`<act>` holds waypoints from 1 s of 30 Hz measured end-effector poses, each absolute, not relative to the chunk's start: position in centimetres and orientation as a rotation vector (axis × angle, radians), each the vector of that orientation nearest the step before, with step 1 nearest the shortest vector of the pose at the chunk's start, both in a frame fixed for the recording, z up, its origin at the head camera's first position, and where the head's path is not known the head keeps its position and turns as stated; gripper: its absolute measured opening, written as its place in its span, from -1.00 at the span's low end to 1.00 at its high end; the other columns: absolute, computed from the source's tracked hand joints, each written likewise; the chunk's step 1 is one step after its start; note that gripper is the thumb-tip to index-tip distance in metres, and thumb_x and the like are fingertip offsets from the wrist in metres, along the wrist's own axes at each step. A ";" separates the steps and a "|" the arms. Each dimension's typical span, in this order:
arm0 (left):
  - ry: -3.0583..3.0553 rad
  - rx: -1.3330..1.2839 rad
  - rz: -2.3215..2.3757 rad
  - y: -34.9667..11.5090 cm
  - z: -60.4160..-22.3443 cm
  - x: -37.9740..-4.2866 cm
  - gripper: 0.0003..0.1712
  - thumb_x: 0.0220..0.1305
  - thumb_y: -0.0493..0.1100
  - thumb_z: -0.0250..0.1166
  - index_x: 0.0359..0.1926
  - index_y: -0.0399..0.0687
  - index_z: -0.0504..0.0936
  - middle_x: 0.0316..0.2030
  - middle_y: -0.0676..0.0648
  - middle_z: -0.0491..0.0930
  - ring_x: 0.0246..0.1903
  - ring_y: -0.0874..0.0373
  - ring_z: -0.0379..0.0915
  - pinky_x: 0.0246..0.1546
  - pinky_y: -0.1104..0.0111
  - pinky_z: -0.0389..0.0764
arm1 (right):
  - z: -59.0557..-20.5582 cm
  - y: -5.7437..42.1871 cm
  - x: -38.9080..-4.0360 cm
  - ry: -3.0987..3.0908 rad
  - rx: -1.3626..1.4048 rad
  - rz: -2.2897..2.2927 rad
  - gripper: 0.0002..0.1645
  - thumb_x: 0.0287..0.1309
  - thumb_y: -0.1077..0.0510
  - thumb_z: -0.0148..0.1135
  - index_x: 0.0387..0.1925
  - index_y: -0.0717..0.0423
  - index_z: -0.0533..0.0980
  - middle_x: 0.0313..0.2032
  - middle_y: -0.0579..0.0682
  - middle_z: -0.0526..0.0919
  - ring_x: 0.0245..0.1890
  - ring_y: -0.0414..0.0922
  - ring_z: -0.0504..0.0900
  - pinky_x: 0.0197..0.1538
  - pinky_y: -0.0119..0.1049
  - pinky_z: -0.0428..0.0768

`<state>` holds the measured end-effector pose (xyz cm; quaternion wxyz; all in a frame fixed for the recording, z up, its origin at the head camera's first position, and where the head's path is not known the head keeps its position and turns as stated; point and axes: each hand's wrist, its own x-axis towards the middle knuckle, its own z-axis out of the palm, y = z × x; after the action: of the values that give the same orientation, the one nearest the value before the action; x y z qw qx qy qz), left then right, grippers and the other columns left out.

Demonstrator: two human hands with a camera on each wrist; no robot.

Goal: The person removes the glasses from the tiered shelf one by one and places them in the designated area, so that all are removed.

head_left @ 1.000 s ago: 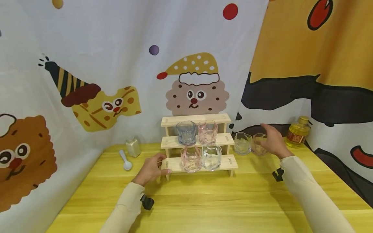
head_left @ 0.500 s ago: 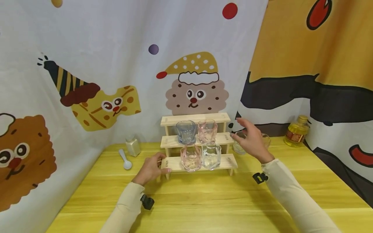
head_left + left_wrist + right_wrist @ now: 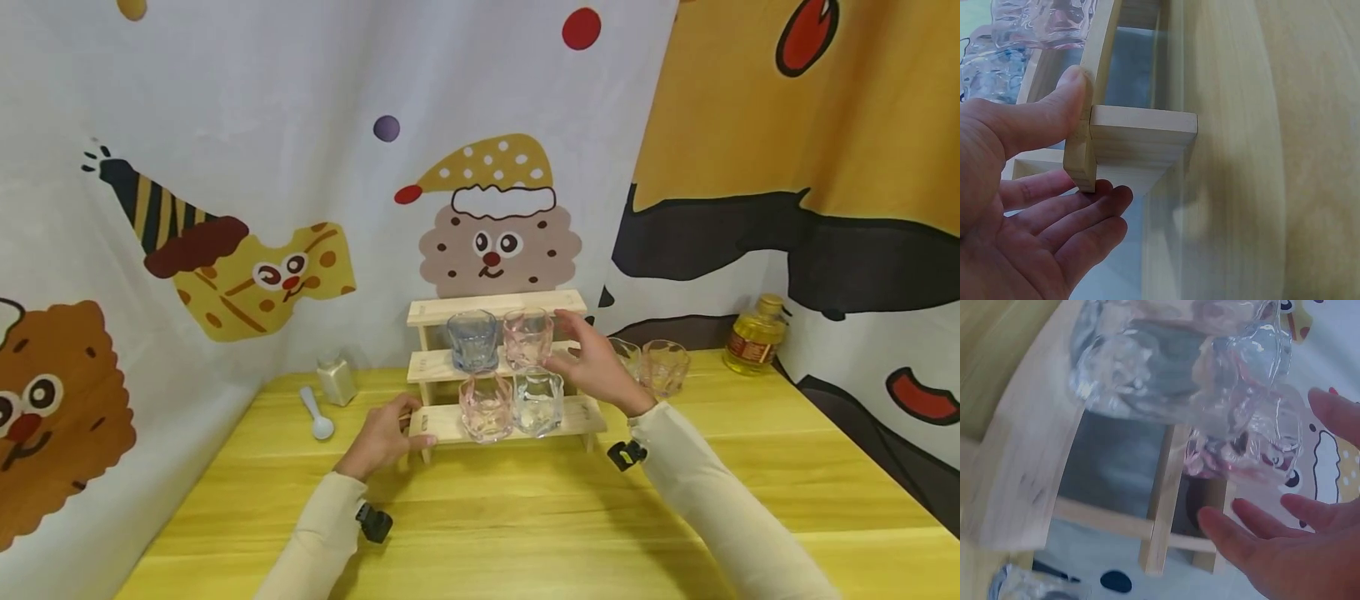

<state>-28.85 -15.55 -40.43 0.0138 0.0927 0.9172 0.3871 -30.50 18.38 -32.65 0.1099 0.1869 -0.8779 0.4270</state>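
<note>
A three-step wooden display stand (image 3: 442, 422) stands at the back of the table. My left hand (image 3: 381, 438) grips the left end of its lowest step, the thumb (image 3: 1063, 103) on top and fingertips at the underside. On the middle step sit a blue drinking glass (image 3: 473, 342) and a pink glass (image 3: 528, 335). Below them, the lowest step bears another pink glass (image 3: 486, 408) and a clear glass (image 3: 538, 403). My right hand (image 3: 600, 367) reaches in beside the upper pink glass, thumb and fingers spread; the right wrist view shows a gap between its fingers and that glass (image 3: 1241, 450).
Right of the stand, another pinkish glass (image 3: 666, 367) stands on the table beside a clear glass (image 3: 628, 357), partly hidden by my right hand. An oil bottle (image 3: 754, 337) is farther right. A white spoon (image 3: 318, 415) and a small square jar (image 3: 337, 380) lie left. A printed curtain (image 3: 300, 150) hangs behind.
My right hand has moved left, from the glasses on the table at the right to the upper pink glass on the stand. The left hand keeps its hold on the stand.
</note>
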 end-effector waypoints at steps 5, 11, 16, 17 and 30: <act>2.856 0.297 1.214 -15.5 -40.2 -28.9 -0.40 0.14 -0.14 0.53 0.17 -0.14 0.52 0.26 -0.30 0.53 0.24 -0.25 0.52 0.19 0.01 0.64 | -32.2 17.3 -31.2 -2.659 0.511 1.293 0.03 0.28 0.02 0.34 0.58 0.10 -0.03 0.47 0.33 0.21 0.44 0.31 0.31 0.41 0.28 0.40; 2.859 0.277 1.194 -15.6 -40.2 -28.9 -0.37 0.13 -0.13 0.53 0.20 -0.15 0.51 0.29 -0.30 0.51 0.25 -0.25 0.51 0.20 0.01 0.64 | -32.1 16.4 -32.2 -2.693 0.450 1.390 0.09 0.29 -0.04 0.33 0.60 0.05 -0.11 0.54 0.26 0.07 0.49 0.30 0.22 0.43 0.28 0.37; 2.857 0.280 1.192 -15.6 -40.1 -28.9 -0.35 0.14 -0.13 0.53 0.22 -0.16 0.50 0.31 -0.32 0.49 0.25 -0.26 0.51 0.20 0.00 0.63 | -32.1 15.8 -33.0 -2.662 0.413 1.427 0.07 0.30 -0.02 0.32 0.60 0.06 -0.10 0.41 0.27 0.26 0.37 0.25 0.35 0.32 0.22 0.48; 2.858 0.281 1.195 -15.6 -40.1 -28.9 -0.35 0.14 -0.13 0.53 0.22 -0.16 0.50 0.31 -0.33 0.48 0.25 -0.27 0.51 0.20 0.00 0.63 | -32.1 15.7 -33.2 -2.651 0.410 1.438 0.06 0.30 -0.02 0.32 0.59 0.06 -0.10 0.38 0.27 0.29 0.36 0.24 0.37 0.31 0.20 0.49; 2.867 0.269 1.182 -15.5 -40.1 -28.8 -0.37 0.12 -0.13 0.54 0.18 -0.16 0.52 0.29 -0.32 0.51 0.22 -0.24 0.54 0.19 0.02 0.65 | -32.3 14.9 -33.5 -2.531 0.296 1.627 -0.02 0.26 0.05 0.36 0.55 0.05 0.05 0.23 0.19 0.42 0.20 0.11 0.46 0.22 0.04 0.55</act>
<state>-28.77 -15.50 -40.10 0.0144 0.0863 0.9210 0.3797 -33.51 14.94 -32.35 0.0593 0.0978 -0.8357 0.5371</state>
